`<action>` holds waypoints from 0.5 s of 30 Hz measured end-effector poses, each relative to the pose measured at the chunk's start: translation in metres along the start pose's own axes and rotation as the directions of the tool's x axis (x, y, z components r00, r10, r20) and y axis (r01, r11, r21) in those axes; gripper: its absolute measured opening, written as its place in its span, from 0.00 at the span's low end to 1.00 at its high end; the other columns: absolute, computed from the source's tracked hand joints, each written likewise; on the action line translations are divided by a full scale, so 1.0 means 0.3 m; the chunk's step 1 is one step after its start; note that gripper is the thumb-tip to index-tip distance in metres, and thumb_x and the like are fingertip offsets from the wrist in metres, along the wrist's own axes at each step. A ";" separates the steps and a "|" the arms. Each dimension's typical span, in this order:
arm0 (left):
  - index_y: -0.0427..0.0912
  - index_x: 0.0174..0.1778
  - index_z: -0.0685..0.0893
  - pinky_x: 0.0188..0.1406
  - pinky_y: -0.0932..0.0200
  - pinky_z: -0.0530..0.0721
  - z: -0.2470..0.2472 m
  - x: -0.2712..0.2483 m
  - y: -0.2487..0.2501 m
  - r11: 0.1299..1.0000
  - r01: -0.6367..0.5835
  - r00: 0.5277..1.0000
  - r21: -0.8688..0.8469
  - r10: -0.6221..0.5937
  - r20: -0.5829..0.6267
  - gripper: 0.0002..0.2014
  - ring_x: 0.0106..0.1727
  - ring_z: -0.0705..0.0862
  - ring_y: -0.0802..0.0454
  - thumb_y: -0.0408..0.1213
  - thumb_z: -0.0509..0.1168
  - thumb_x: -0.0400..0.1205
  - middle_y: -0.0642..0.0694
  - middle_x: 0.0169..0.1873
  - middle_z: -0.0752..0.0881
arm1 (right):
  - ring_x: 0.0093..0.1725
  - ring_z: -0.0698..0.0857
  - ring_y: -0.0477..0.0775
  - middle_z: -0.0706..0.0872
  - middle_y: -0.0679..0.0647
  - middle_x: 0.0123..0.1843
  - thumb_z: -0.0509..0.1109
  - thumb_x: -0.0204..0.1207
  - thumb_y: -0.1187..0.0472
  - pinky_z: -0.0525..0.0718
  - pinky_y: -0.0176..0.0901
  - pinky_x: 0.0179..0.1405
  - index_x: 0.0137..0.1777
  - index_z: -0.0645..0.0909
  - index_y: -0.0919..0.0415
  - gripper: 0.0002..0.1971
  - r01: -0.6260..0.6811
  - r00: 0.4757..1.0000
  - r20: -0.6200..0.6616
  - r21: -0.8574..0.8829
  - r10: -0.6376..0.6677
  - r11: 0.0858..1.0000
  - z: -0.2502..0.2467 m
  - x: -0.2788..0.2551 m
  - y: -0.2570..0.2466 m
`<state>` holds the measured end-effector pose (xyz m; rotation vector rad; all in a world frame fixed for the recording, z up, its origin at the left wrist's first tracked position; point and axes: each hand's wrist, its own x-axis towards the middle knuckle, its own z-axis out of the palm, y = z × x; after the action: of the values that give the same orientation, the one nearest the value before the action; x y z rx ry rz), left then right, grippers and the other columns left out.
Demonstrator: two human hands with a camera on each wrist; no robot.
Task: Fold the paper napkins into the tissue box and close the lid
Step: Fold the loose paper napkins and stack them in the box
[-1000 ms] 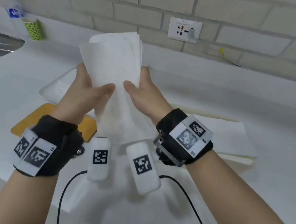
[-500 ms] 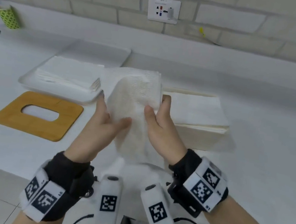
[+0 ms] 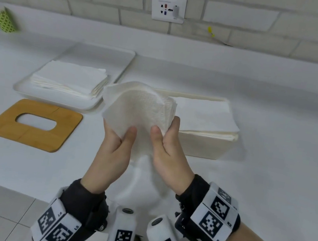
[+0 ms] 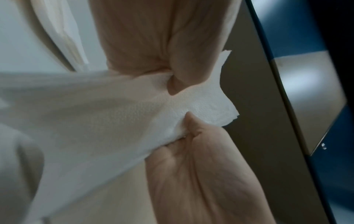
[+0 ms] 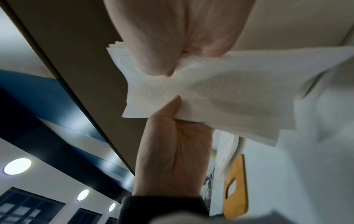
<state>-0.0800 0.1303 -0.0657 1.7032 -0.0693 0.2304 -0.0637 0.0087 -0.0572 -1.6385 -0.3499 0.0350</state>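
While a small stack of white embossed paper napkins (image 3: 138, 113) is held up above the near part of the white table (image 3: 265, 195), at the centre of the head view, its lower edge is pinched from both sides: by the left hand (image 3: 113, 150) between thumb and fingers on the left, and by the right hand (image 3: 168, 154) in the same way on the right. In both wrist views the napkins are seen clamped between thumb and curled fingers, with several layers fanned at the corner. Marker-covered bands are worn on both wrists at the bottom of the frame. Behind the hands, to the right of centre, the open tissue box (image 3: 207, 147) is seen filled with folded napkins to its rim. At the left, the wooden lid (image 3: 30, 135) with an oval slot lies flat on the table. Beyond it, a white tray (image 3: 109, 63) carries another napkin pile (image 3: 71, 76). Farthest back, a green cup (image 3: 3, 19) and a wall socket (image 3: 167, 8) are visible.
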 end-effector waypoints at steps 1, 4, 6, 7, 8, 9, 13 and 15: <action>0.40 0.79 0.61 0.69 0.65 0.74 -0.004 0.008 0.010 1.000 -0.015 0.999 -0.016 0.015 -0.038 0.29 0.70 0.75 0.62 0.44 0.57 0.81 0.50 0.70 0.76 | 0.59 0.76 0.45 0.75 0.56 0.61 0.54 0.85 0.61 0.74 0.28 0.57 0.52 0.61 0.47 0.07 0.002 1.000 0.011 0.047 -0.003 0.999 0.008 0.005 -0.004; 0.41 0.78 0.60 0.63 0.67 0.78 -0.022 0.019 0.027 0.999 -0.025 0.995 -0.042 0.021 -0.095 0.24 0.66 0.78 0.65 0.36 0.58 0.86 0.55 0.67 0.77 | 0.63 0.75 0.42 0.73 0.56 0.66 0.55 0.84 0.63 0.73 0.24 0.58 0.60 0.60 0.53 0.08 -0.041 0.996 0.087 0.073 0.035 0.996 0.023 0.018 0.004; 0.43 0.76 0.63 0.62 0.65 0.80 -0.044 0.016 0.011 1.000 -0.004 0.996 -0.025 0.002 -0.090 0.22 0.64 0.79 0.65 0.35 0.59 0.86 0.62 0.63 0.78 | 0.60 0.75 0.41 0.73 0.54 0.65 0.54 0.84 0.65 0.73 0.20 0.55 0.61 0.59 0.53 0.11 -0.087 0.984 0.159 0.014 0.084 0.996 0.033 0.015 0.025; 0.44 0.75 0.65 0.62 0.63 0.80 -0.054 0.012 0.000 1.000 0.010 0.997 -0.026 -0.012 -0.080 0.23 0.64 0.79 0.65 0.39 0.59 0.83 0.60 0.63 0.78 | 0.59 0.75 0.40 0.73 0.53 0.64 0.54 0.84 0.66 0.72 0.19 0.54 0.60 0.59 0.53 0.11 -0.109 0.977 0.185 -0.012 0.110 0.994 0.038 0.011 0.034; 0.47 0.73 0.66 0.60 0.65 0.80 -0.063 0.006 -0.010 0.999 0.016 0.997 -0.038 -0.019 -0.078 0.24 0.64 0.79 0.64 0.42 0.59 0.80 0.57 0.63 0.79 | 0.57 0.75 0.39 0.74 0.53 0.63 0.53 0.84 0.67 0.73 0.19 0.54 0.59 0.59 0.52 0.10 -0.128 0.971 0.199 -0.021 0.130 0.991 0.045 0.008 0.043; 0.49 0.71 0.67 0.57 0.68 0.79 -0.070 0.001 -0.018 0.998 0.009 0.996 -0.058 -0.014 -0.089 0.24 0.63 0.80 0.65 0.42 0.59 0.78 0.55 0.62 0.79 | 0.54 0.76 0.36 0.75 0.53 0.61 0.52 0.85 0.67 0.73 0.20 0.53 0.58 0.60 0.53 0.09 -0.144 0.968 0.204 -0.011 0.143 0.990 0.050 0.006 0.045; 0.53 0.62 0.70 0.52 0.72 0.78 -0.104 0.020 -0.006 0.970 -0.101 0.978 -0.219 0.056 -0.203 0.20 0.58 0.81 0.66 0.35 0.60 0.75 0.55 0.58 0.80 | 0.44 0.77 0.25 0.76 0.41 0.49 0.52 0.85 0.65 0.76 0.22 0.48 0.54 0.62 0.54 0.05 -0.120 0.983 0.149 0.099 0.104 0.988 0.079 0.033 0.002; 0.52 0.58 0.71 0.51 0.71 0.78 -0.131 0.038 0.005 0.940 -0.145 0.970 -0.309 0.073 -0.233 0.19 0.55 0.81 0.65 0.30 0.58 0.73 0.55 0.54 0.81 | 0.44 0.77 0.25 0.74 0.38 0.49 0.53 0.85 0.64 0.77 0.25 0.50 0.51 0.61 0.46 0.09 -0.057 0.993 0.106 0.120 0.044 0.991 0.096 0.051 -0.019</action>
<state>-0.0734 0.1696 -0.0570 1.3385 -0.0370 0.4638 -0.0570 0.0406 -0.0517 -1.5269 -0.3777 0.1769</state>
